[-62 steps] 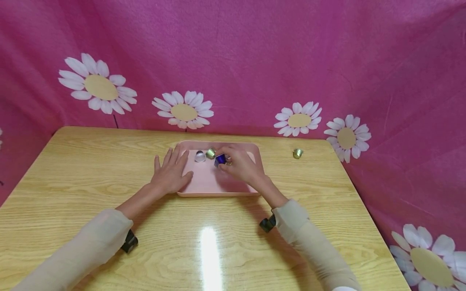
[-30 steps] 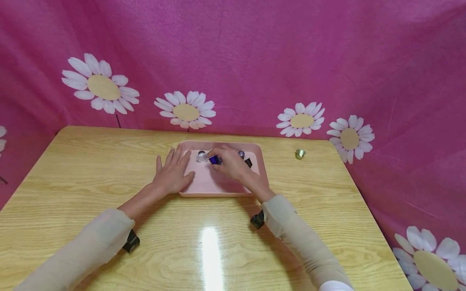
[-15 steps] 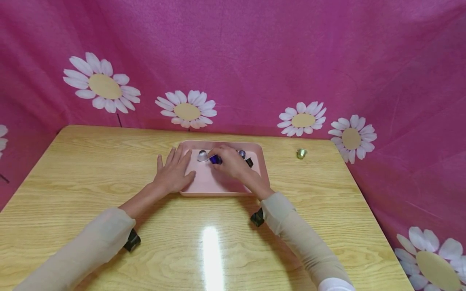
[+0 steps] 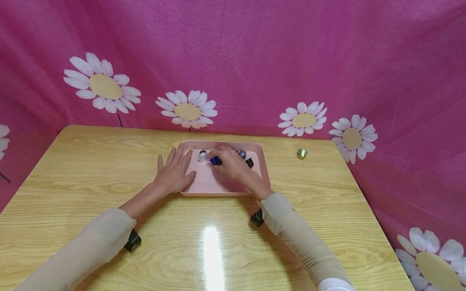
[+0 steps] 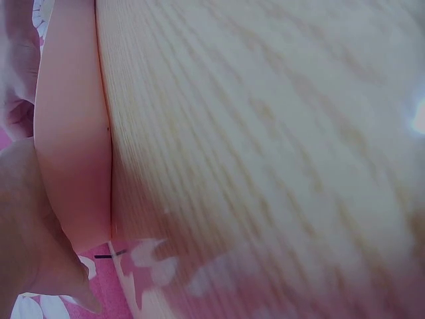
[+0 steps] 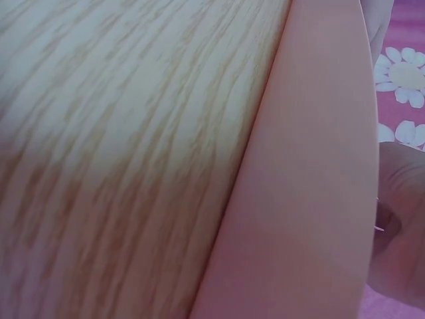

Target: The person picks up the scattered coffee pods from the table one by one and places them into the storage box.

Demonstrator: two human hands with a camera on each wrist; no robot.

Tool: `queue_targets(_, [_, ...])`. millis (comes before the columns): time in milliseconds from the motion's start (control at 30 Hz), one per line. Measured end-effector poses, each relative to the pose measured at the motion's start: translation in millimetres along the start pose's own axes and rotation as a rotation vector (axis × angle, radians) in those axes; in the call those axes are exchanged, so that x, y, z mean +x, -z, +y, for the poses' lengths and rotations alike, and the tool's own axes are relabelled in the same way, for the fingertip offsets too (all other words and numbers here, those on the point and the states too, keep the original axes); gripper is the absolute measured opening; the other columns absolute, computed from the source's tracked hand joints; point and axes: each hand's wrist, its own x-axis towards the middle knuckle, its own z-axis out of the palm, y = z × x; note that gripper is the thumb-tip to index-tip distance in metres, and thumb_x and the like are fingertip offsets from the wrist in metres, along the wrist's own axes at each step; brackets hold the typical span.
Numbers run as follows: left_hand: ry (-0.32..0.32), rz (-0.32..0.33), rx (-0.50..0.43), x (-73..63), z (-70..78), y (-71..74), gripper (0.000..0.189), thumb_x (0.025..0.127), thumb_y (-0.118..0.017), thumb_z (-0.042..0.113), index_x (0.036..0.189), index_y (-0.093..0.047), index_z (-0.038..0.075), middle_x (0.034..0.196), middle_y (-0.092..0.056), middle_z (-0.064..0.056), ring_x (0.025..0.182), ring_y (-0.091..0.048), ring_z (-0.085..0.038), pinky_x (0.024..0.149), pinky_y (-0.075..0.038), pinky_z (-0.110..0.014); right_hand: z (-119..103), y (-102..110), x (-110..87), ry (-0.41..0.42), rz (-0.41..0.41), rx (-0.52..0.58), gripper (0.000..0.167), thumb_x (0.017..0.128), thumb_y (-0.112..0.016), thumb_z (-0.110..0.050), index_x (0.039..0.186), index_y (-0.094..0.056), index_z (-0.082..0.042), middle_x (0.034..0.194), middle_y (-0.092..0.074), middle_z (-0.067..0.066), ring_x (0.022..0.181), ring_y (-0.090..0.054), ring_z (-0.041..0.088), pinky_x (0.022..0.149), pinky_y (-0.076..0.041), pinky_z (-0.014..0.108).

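Observation:
In the head view my right hand (image 4: 233,162) reaches into a pink tray (image 4: 218,194) and pinches a dark blue coffee capsule (image 4: 215,161). Just left of it lies a capsule with its silvery lid (image 4: 202,157) facing me. Partly behind the hand are a purplish capsule (image 4: 242,154) and a black capsule (image 4: 249,162). My left hand (image 4: 174,173) rests with spread, straight fingers over the tray's left rim. Both wrist views show mostly the tray's outer wall (image 5: 73,119); the capsules are hidden there, and only part of the right hand (image 6: 402,232) appears.
A gold-green capsule (image 4: 301,153) sits alone on the wooden table (image 4: 109,161), right of the tray near the back. Behind the table hangs a magenta cloth (image 4: 240,72) with daisies. Black wrist cameras (image 4: 257,218) hang beneath both forearms.
My right hand has shifted slightly left with the blue capsule, now beside the silvery-lidded one. It covers the green capsule seen earlier in the tray and uncovers the purplish and black ones. Left hand stays.

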Motion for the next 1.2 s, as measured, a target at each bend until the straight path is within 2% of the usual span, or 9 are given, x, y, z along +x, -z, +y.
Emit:
queue_targets(200, [-0.003,0.002,0.003,-0.2,-0.5,-0.5,0.076,0.099,-0.053,0.039,0.159,-0.021,0.006,0.165,0.003,-0.019,0.149,0.0,-0.043,0.11,0.006,-0.07,0.5,-1.1,0.3,0.002,-0.009,-0.017,0.032,0.088,-0.079,-0.015,0.118,-0.072,-0.01,0.123,-0.066,0.008,0.119,-0.058,0.023,0.102,-0.045,0.035])
queue_targets(500, [-0.009,0.005,0.003,-1.1,0.0,-0.2,0.076,0.098,-0.053,0.039,0.159,-0.022,0.005,0.165,0.002,-0.019,0.149,-0.001,-0.043,0.109,0.006,-0.071,0.7,-4.2,0.1,0.016,-0.003,-0.034,0.031,0.088,-0.079,-0.014,0.118,-0.073,-0.011,0.122,-0.065,0.008,0.116,-0.059,0.024,0.098,-0.048,0.035])
queue_targets(667, [-0.008,0.009,-0.002,-1.2,0.4,-0.2,0.076,0.098,-0.053,0.039,0.159,-0.022,0.005,0.165,0.001,-0.019,0.149,-0.001,-0.043,0.11,0.006,-0.07,0.5,-4.8,0.5,0.004,-0.012,-0.045,0.034,0.086,-0.08,-0.012,0.12,-0.072,-0.012,0.126,-0.064,0.009,0.122,-0.056,0.025,0.102,-0.045,0.036])
queue_targets(1200, [0.0,0.003,-0.013,-1.6,0.4,0.6,0.076,0.098,-0.053,0.038,0.159,-0.022,0.006,0.166,0.003,-0.018,0.149,0.001,-0.042,0.11,0.006,-0.07,-0.3,-6.5,-2.0,-0.015,-0.019,-0.061,0.032,0.092,-0.073,-0.017,0.124,-0.071,-0.015,0.128,-0.063,0.008,0.121,-0.055,0.023,0.105,-0.042,0.036])
